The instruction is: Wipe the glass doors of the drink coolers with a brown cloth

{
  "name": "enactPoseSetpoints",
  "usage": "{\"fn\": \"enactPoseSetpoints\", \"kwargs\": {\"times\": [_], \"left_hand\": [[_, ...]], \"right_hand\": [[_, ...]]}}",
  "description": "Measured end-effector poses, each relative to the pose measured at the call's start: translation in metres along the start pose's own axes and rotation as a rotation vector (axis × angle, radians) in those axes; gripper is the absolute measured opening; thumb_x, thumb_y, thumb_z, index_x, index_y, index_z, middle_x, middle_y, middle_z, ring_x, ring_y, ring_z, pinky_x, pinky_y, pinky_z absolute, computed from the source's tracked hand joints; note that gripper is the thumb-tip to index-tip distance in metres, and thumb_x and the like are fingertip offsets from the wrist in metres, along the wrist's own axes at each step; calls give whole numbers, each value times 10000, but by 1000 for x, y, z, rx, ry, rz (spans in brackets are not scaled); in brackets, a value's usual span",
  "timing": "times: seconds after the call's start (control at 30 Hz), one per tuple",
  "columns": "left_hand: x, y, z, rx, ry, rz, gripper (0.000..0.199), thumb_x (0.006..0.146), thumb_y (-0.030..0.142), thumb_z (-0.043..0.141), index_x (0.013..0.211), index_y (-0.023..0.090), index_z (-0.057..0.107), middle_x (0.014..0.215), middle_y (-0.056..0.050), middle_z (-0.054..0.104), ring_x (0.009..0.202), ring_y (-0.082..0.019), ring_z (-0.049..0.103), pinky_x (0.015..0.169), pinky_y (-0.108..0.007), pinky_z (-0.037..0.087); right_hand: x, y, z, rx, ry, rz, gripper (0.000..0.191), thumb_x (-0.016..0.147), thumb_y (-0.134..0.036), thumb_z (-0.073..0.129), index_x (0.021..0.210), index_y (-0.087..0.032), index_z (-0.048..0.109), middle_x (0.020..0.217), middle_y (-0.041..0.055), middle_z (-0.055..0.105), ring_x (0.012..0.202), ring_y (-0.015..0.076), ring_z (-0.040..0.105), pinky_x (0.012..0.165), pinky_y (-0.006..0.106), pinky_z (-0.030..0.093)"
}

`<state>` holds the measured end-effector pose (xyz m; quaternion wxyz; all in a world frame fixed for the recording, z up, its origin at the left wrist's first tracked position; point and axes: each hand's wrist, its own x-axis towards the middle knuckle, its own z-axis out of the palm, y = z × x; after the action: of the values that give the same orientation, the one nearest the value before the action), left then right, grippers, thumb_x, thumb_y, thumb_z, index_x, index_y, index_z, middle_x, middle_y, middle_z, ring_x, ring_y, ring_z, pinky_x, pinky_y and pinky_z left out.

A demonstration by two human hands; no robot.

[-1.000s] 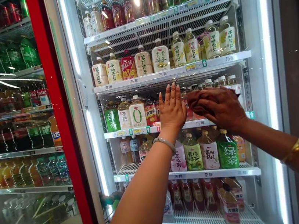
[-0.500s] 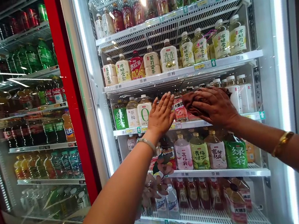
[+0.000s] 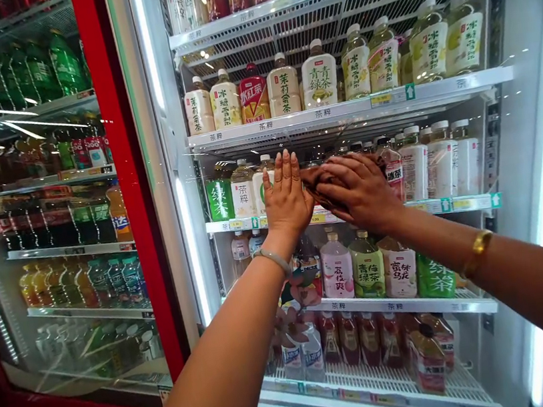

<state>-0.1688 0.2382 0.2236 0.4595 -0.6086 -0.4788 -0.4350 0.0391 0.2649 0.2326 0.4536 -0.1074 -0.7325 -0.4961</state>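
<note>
My left hand (image 3: pixel 286 194) lies flat against the glass door (image 3: pixel 342 129) of a lit drinks fridge, fingers stretched out and pointing up. A pale bangle (image 3: pixel 274 262) circles that wrist. Just to its right, my right hand (image 3: pixel 363 190) presses a crumpled brown cloth (image 3: pixel 317 178) on the same glass, its fingers bent over the fabric. The cloth's left edge reaches the side of my left hand. A gold bracelet (image 3: pixel 479 251) sits on the right wrist. Behind the glass, the hands and cloth cover part of a row of bottles.
Shelves of bottled tea fill the fridge, among them a pink-labelled bottle (image 3: pixel 336 267) and a green one (image 3: pixel 367 264). At left stands a second fridge with a red frame (image 3: pixel 130 183), holding green bottles (image 3: pixel 41 71). Bright light strips (image 3: pixel 189 242) run up the sides.
My right hand has slid the cloth left across the glass, up against my left hand. My left hand stays flat, now more upright. The view has tilted down slightly.
</note>
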Motion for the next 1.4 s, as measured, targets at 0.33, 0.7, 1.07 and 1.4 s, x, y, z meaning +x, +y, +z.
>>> {"fn": "enactPoseSetpoints", "kwargs": {"times": [0.33,0.7,1.07,1.4], "left_hand": [[-4,0,6,-54,38,23,722,1004,247,417,1668,74,194,1767,-158,180,1668,-245,72,1376,-522,10],[-23,-83,-25,36,-100,437,652,1061,324,367,1673,138,241,1754,-79,268,1650,-159,115,1384,-372,78],[-32,-90,-15,12,26,50,693,1009,250,387,1662,83,229,1755,-141,250,1661,-221,114,1382,-468,95],[-31,-138,-40,98,-74,377,639,1046,307,347,1663,150,285,1749,-69,298,1649,-157,158,1379,-355,79]], "right_hand": [[53,32,10,-53,71,340,428,901,-423,692,1288,-241,696,1491,144,560,1410,362,454,1227,620,320],[17,15,4,-12,-5,-125,375,947,-443,638,1267,-257,693,1480,81,600,1424,286,483,1257,511,341],[91,-52,48,-24,47,179,405,944,-447,644,1296,-250,683,1500,114,570,1436,339,445,1256,588,301],[83,-20,34,61,-53,-150,368,980,-462,592,1284,-281,690,1438,84,618,1357,307,514,1214,554,355]]}}
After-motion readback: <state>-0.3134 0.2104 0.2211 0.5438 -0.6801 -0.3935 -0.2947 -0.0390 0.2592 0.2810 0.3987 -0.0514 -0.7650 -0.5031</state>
